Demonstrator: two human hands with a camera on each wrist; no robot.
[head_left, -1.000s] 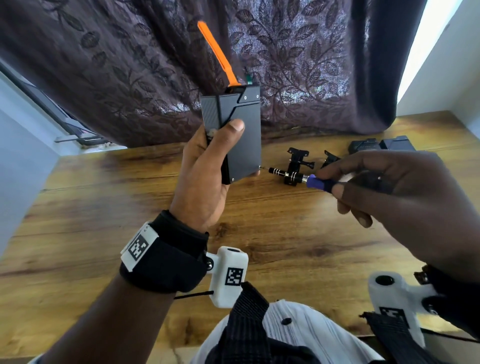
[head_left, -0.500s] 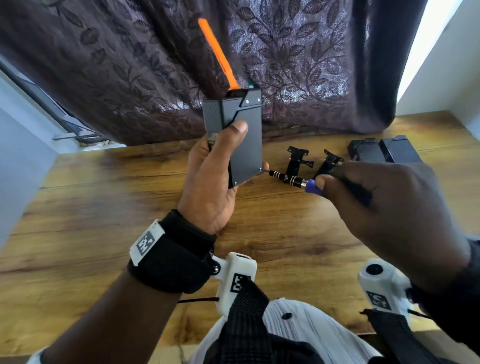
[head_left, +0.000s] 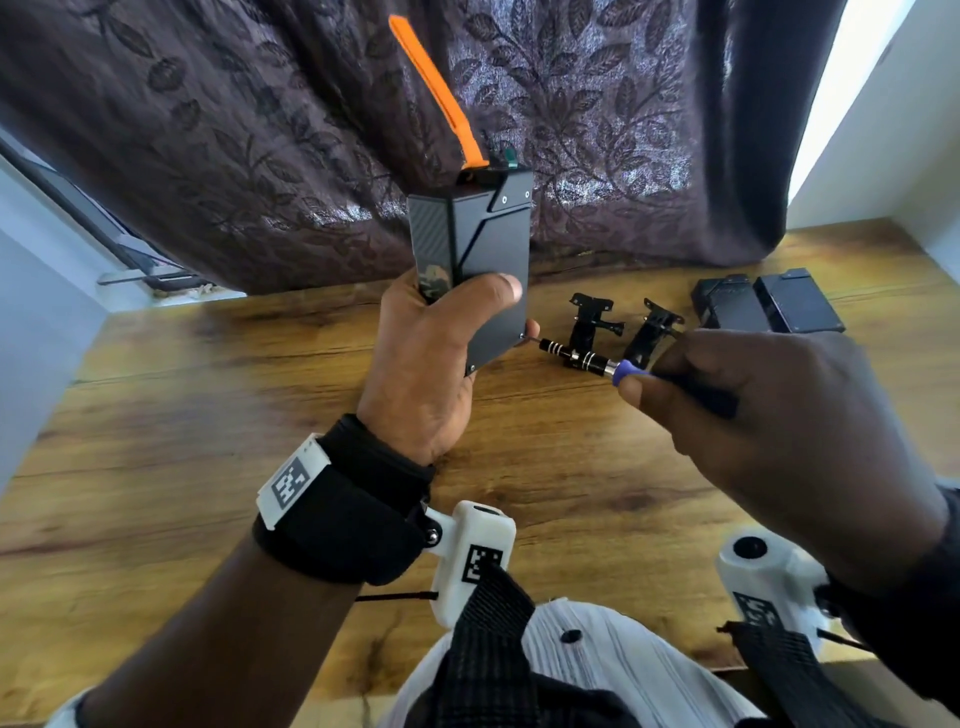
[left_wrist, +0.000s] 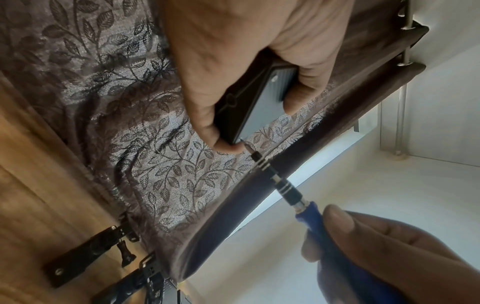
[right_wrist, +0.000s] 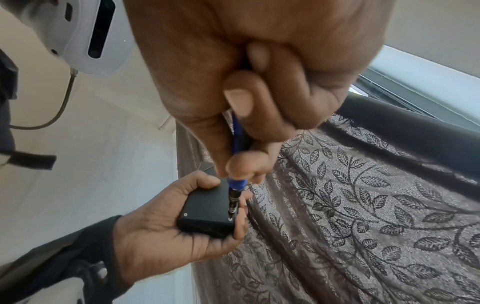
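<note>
My left hand (head_left: 431, 353) grips a black box-shaped device (head_left: 488, 249) upright above the wooden table (head_left: 208, 415), thumb across its front. An orange strap (head_left: 436, 98) sticks up from its top. My right hand (head_left: 769, 410) holds a small screwdriver (head_left: 582, 356) with a blue handle and a black banded shaft. Its tip sits at a screw on the device's lower right corner (right_wrist: 230, 219), right beside a left fingertip (left_wrist: 228, 147). In the left wrist view the screwdriver (left_wrist: 283, 185) slants up to the device (left_wrist: 259, 107).
Two black clamp brackets (head_left: 592, 327) (head_left: 654, 332) lie on the table behind the screwdriver. Two black boxes (head_left: 763, 306) lie at the back right. A dark leaf-patterned curtain (head_left: 260, 130) hangs along the table's far edge. White walls close both sides.
My right hand brought the screwdriver leftwards until its tip met the device's lower right corner. My left hand shifted slightly towards me, still holding the device upright.
</note>
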